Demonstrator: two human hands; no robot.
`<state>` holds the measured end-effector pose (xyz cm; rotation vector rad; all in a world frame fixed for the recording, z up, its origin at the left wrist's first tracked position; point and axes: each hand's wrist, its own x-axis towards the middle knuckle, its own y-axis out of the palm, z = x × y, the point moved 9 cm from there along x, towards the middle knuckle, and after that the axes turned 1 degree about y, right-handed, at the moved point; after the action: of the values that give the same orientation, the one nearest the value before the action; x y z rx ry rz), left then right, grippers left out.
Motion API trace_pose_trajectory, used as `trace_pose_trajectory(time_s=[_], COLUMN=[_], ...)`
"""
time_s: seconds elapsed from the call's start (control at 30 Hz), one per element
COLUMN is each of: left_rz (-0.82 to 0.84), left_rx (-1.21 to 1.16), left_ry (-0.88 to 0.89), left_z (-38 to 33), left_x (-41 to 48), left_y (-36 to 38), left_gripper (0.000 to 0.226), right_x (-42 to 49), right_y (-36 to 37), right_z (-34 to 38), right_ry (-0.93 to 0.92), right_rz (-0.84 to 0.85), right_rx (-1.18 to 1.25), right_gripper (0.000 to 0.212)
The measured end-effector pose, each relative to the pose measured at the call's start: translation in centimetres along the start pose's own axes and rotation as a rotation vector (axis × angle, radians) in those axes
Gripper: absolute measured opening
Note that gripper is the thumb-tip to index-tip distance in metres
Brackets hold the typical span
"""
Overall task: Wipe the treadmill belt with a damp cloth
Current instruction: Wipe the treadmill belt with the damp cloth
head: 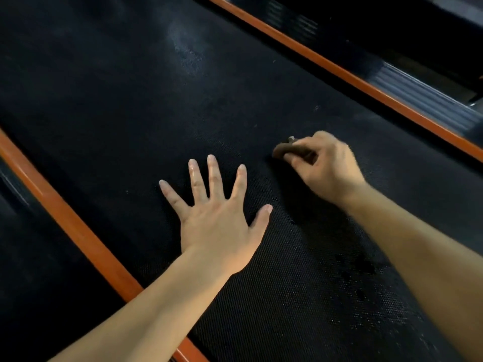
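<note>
The black textured treadmill belt fills most of the head view and runs diagonally from lower right to upper left. My left hand lies flat on the belt with its fingers spread and holds nothing. To its right, my right hand is blurred and closed on a small dark bunched cloth that presses on the belt. Most of the cloth is hidden under the fingers. Dark wet spots show on the belt near my right forearm.
An orange side rail borders the belt on the left, and another orange rail borders it on the right. Beyond the right rail lies a dark ribbed footboard. A pale dusty smear marks the belt further up.
</note>
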<state>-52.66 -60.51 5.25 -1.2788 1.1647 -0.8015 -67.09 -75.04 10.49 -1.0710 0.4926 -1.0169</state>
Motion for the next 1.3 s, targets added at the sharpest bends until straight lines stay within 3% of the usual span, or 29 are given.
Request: trace_pose_trajectory(time_s=[0.07,0.2,0.23,0.43,0.5,0.6,0.67,0.8,0.87,1.07,1.3], left_rz=[0.010,-0.009,-0.016,-0.028,-0.035,-0.029,-0.021,-0.002,0.022,0.044,0.058], left_rx=[0.003,0.011,0.008,-0.001,-0.012,-0.013,-0.005,0.020,0.029,0.067,0.042], left_ry=[0.005,0.017,0.018,0.105,0.166,0.187,0.185,0.189,0.194,0.207,0.371], left_z=[-0.1,0.0,0.0,-0.6,-1.0,-1.0,-1.1,-1.1,-1.1,-1.3,-2.7], left_x=[0.0,-0.1,-0.1,-0.4,-0.7,-0.9,-0.9,-0.7,-0.8,-0.7,-0.6], left_y=[0.0,0.0,0.1,-0.1,-0.2,-0.1,0.0,0.0,0.1,0.1,-0.1], left_gripper=[0.083,0.083,0.084,0.081,0.079,0.078,0.078,0.078,0.078,0.074,0.075], right_x=[1.5,4.9,4.8,-0.1,1.3,2.7,1.8,-2.6,-2.5,-0.3,-3.6], right_y=[-1.1,-4.9,-4.5,0.5,-1.6,-4.9,-3.5,0.3,-0.3,-4.0,0.0], right_z=[-1.4,-8.2,-7.8,1.3,-1.6,-7.3,-5.5,1.4,0.9,-7.7,0.7], right_ry=[0.018,0.417,0.440,0.021,0.092,0.369,0.329,0.023,0.007,0.398,0.058], right_rz=[-0.005,-0.268,-0.298,-0.036,-0.061,-0.232,-0.238,-0.066,-0.045,-0.291,-0.072], right_rx=[-0.052,-0.090,-0.121,-0.017,-0.087,-0.092,-0.085,0.035,0.048,-0.112,0.004], right_gripper=[0.024,0.025,0.028,0.027,0.024,0.024,0.028,0.025,0.025,0.037,0.024])
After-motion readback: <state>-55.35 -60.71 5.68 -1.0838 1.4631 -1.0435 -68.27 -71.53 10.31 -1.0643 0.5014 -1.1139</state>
